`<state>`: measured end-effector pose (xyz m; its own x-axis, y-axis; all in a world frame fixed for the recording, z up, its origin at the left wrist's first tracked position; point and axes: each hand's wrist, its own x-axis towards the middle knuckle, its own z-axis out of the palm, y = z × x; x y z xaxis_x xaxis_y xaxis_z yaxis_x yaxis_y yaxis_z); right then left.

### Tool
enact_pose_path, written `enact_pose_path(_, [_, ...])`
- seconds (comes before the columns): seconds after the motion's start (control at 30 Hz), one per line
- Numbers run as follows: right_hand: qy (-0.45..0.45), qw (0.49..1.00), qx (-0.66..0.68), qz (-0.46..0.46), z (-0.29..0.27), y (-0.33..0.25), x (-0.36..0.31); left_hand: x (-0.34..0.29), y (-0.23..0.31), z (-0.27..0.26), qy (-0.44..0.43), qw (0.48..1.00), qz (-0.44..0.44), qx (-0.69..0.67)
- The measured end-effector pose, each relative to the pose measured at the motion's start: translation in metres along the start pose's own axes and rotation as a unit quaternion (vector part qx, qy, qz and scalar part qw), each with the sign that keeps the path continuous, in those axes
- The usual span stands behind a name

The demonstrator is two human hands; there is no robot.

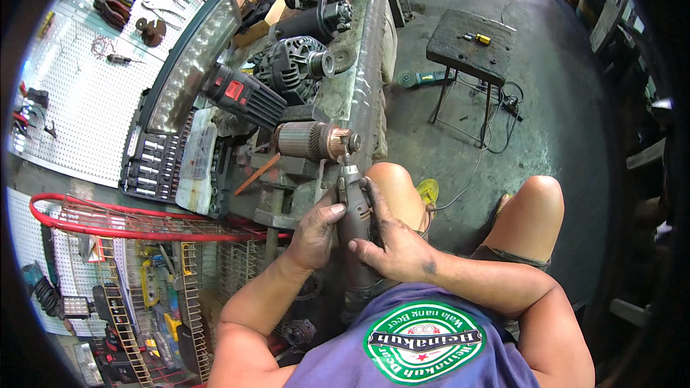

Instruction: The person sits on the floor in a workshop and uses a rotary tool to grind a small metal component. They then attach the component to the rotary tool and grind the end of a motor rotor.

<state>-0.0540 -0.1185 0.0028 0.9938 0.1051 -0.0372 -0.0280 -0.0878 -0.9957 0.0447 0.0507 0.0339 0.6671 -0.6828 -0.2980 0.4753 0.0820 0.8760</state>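
Note:
Both hands are wrapped round a dark grey rotary tool (pixel 354 221), held upright in front of my body. My left hand (pixel 315 236) grips its left side, the thumb lying across the front. My right hand (pixel 397 246) closes on the right side, fingers along the body. The tool's tip reaches the shaft end of a motor armature (pixel 302 140), beside its copper commutator (pixel 338 142); whether they touch, I cannot tell. The armature lies sideways over a metal vise (pixel 275 197) at the bench edge. An orange-brown strip (pixel 257 174) sticks out below the armature.
A cordless power tool (pixel 246 95), an alternator (pixel 291 65) and an open socket set (pixel 151 162) crowd the bench. A red-rimmed wire rack (pixel 136 224) stands at left. To the right are a small stool (pixel 471 47) with a yellow-handled tool and an angle grinder (pixel 424 78) on the floor.

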Motion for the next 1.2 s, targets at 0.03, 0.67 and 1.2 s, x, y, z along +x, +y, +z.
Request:
enact_pose_path(0.03, [-0.003, 1.0, -0.006, 0.002, 0.0, -0.001, -0.001, -0.001, -0.002, -0.001, 0.008, 1.0, 0.0, 0.022])
enact_pose_path(0.67, [-0.009, 0.993, 0.117, -0.006, 0.013, -0.014, 0.008, 0.0, -0.001, -0.017, 0.106, 0.99, -0.035, -0.087])
enact_pose_path(1.2, [-0.017, 0.991, 0.129, -0.012, 0.004, -0.01, 0.014, 0.009, -0.002, -0.024, 0.09, 0.99, -0.042, -0.103])
